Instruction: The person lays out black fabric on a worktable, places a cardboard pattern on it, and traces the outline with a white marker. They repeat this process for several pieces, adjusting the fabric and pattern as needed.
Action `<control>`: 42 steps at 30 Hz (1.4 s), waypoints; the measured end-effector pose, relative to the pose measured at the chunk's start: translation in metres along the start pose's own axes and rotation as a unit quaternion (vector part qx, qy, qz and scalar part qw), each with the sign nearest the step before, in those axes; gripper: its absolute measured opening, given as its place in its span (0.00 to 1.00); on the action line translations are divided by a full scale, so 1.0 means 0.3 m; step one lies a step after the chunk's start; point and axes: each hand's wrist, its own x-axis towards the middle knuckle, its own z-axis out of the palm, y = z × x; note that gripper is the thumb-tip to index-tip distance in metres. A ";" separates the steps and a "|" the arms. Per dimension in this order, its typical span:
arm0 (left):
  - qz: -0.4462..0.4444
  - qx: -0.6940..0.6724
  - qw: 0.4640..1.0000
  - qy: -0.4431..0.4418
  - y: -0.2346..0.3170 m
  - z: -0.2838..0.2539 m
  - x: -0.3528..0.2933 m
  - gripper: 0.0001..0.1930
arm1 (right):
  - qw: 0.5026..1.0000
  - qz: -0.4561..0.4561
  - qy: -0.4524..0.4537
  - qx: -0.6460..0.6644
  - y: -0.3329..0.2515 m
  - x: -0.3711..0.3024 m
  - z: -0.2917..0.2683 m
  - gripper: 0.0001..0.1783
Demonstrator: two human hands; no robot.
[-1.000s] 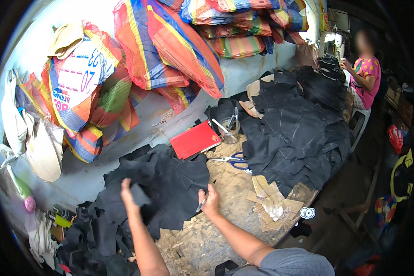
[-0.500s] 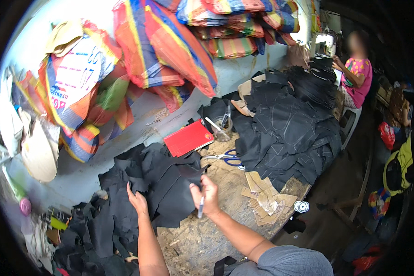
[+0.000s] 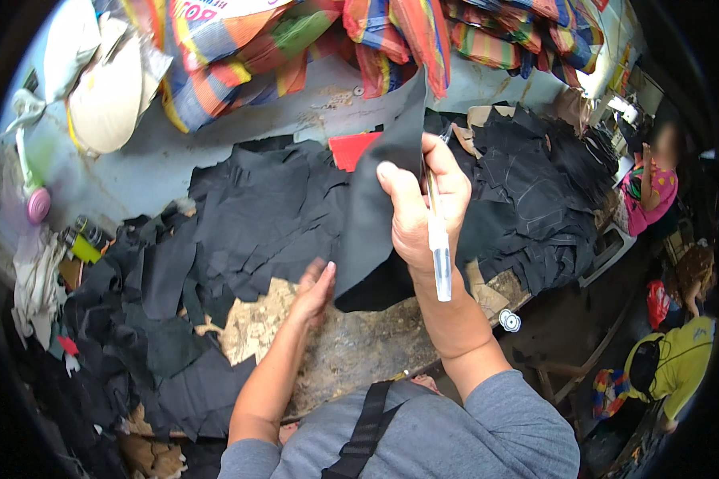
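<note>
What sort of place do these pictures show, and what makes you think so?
Probably a workshop for cutting sheet material, perhaps leather or cloth: black pieces with pale outlines are heaped on a worn wooden table, and the right hand holds a black sheet and a pen.

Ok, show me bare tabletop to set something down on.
Bare tabletop lies between left forearm and right forearm, before the grey shirt. A smaller patch lies between left forearm and black scraps, which crowd the left end; a black pile crowds the right.
</note>
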 end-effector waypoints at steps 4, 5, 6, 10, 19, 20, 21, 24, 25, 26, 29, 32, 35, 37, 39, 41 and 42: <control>-0.252 -0.280 0.913 -0.159 -0.017 0.041 -0.193 0.37 | 0.989 -0.064 0.001 0.136 -0.096 -0.047 0.087 0.09; -0.192 -0.258 0.933 -0.162 0.008 0.034 -0.227 0.47 | 0.986 -0.067 0.012 0.153 -0.116 -0.047 0.092 0.09; -0.143 -0.256 0.944 -0.149 0.034 0.025 -0.258 0.57 | 0.984 -0.076 0.018 0.159 -0.132 -0.052 0.082 0.09; 0.085 -0.404 0.911 0.001 0.196 -0.140 -0.363 0.52 | 0.989 0.018 -0.019 0.145 -0.092 -0.097 -0.055 0.12; -0.065 0.119 0.938 0.320 0.135 -0.485 -0.544 0.19 | 0.757 0.354 -0.184 -0.517 0.366 -0.405 -0.576 0.38; -0.067 0.170 0.919 0.350 0.120 -0.489 -0.544 0.24 | 0.739 0.357 -0.145 -0.553 0.397 -0.417 -0.591 0.40; -0.048 0.194 0.904 0.377 0.112 -0.488 -0.534 0.29 | 0.743 0.337 -0.135 -0.562 0.424 -0.416 -0.594 0.40; 0.034 0.349 0.839 0.417 0.100 -0.447 -0.483 0.40 | 0.703 0.338 -0.121 -0.614 0.495 -0.410 -0.534 0.39; 0.066 0.413 0.801 0.429 0.103 -0.428 -0.459 0.44 | 0.679 0.351 -0.136 -0.630 0.518 -0.405 -0.507 0.38; 0.050 0.427 0.794 0.429 0.103 -0.406 -0.436 0.50 | 0.669 0.340 -0.153 -0.642 0.538 -0.403 -0.485 0.37; -0.013 0.559 0.709 0.430 0.087 -0.339 -0.367 0.45 | 0.688 0.362 -0.162 -0.608 0.591 -0.404 -0.458 0.23; 0.009 0.544 0.762 0.352 0.096 -0.323 -0.342 0.27 | 0.765 0.299 -0.162 -0.547 0.605 -0.413 -0.480 0.15; 0.134 0.372 0.872 0.288 0.116 -0.323 -0.352 0.12 | 0.863 0.188 -0.097 -0.459 0.576 -0.394 -0.496 0.21; 0.196 0.263 0.907 0.266 0.141 -0.313 -0.373 0.16 | 0.911 0.150 -0.084 -0.374 0.540 -0.344 -0.483 0.16; 0.225 0.132 0.932 0.252 0.180 -0.292 -0.402 0.18 | 0.943 0.138 -0.079 -0.293 0.481 -0.293 -0.459 0.11; 0.299 0.074 0.928 0.209 0.230 -0.262 -0.427 0.19 | 0.972 0.076 -0.050 -0.218 0.421 -0.247 -0.415 0.09; 0.323 0.007 0.924 0.202 0.250 -0.241 -0.445 0.20 | 0.977 0.064 -0.046 -0.198 0.386 -0.226 -0.398 0.08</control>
